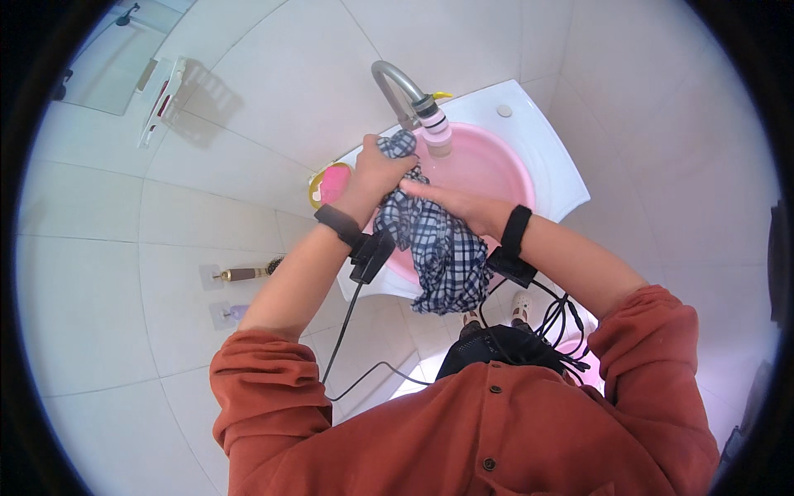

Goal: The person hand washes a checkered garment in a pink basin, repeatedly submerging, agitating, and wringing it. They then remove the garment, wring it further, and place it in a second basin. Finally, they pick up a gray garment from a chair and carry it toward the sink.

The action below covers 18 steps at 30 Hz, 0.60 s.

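My left hand (379, 172) is closed around a bunched part of a checked cloth (450, 254), dark blue and white. My right hand (456, 201) lies against the cloth with its fingers stretched out towards my left hand; whether it grips any fabric cannot be told. The lower part of the cloth hangs over the near rim of a pink plastic basin (527, 180). Water stands in the basin, under a gray gooseneck faucet (397, 77) with a pink and white spout attachment (437, 130).
The basin sits in a white washbasin (558, 186). Left of it, a yellow soap dish (315, 192) holds a pink soap or sponge (335, 181). A hairbrush (245, 273) hangs on the left wall. Black cables (558, 322) trail from both wrists near my body.
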### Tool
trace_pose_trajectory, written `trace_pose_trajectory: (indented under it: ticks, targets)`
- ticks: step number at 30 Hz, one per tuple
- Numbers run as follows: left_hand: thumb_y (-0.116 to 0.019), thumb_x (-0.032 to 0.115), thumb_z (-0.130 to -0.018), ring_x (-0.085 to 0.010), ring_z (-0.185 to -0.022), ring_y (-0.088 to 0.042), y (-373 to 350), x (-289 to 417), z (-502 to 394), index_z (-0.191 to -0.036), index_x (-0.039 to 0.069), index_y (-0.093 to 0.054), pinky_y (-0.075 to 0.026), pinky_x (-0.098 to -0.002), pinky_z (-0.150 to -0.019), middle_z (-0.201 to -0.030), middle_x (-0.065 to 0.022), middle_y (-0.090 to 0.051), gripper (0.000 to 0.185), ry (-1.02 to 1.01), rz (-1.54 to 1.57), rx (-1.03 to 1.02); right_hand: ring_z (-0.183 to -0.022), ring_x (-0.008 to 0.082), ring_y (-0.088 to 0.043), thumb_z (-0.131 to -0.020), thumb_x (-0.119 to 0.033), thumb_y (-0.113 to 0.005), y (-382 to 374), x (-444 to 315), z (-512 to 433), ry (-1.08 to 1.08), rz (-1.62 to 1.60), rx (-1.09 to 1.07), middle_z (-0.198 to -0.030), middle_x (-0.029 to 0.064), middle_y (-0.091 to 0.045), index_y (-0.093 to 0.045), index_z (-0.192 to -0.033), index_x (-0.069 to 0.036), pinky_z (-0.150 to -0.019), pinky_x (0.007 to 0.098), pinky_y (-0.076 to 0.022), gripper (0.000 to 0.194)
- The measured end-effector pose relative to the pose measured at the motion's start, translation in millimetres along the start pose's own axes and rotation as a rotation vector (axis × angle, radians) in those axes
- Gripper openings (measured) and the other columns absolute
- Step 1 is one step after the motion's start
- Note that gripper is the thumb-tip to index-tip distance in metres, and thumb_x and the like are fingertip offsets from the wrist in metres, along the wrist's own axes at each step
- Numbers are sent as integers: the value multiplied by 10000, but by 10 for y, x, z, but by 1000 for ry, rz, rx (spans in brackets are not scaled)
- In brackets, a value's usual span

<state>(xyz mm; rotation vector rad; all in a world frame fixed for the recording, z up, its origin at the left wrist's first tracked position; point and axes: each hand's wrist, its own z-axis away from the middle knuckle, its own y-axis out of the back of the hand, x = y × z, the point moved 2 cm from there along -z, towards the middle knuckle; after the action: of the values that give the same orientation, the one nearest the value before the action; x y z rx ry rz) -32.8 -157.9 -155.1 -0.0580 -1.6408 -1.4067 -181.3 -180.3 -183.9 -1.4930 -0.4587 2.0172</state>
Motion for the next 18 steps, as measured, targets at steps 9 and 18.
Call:
trace_pose_trajectory:
  ticks: [9, 18]
  targets:
    - [-429, 568, -876, -250, -1089, -535, 411, -321, 99, -1381, 38, -246, -393, -411, -971, -1228, -143, -513, 755, 165, 1186, -528, -734, 174, -647, -857, -281, -549, -161, -83, 212, -102, -233, -82, -892, 96, -658, -574, -1049, -16, -657, 297, -538, 328]
    - [-432, 661, -813, -263, -1150, -485, -60, -354, 126, -1327, 59, -380, -380, -402, -993, -1269, -132, -486, 794, -163, 1902, -527, -919, 179, -605, -940, -295, -433, -199, -10, 109, 211, -449, 21, -1053, 97, -601, -465, -1206, -41, -800, 305, -518, 369]
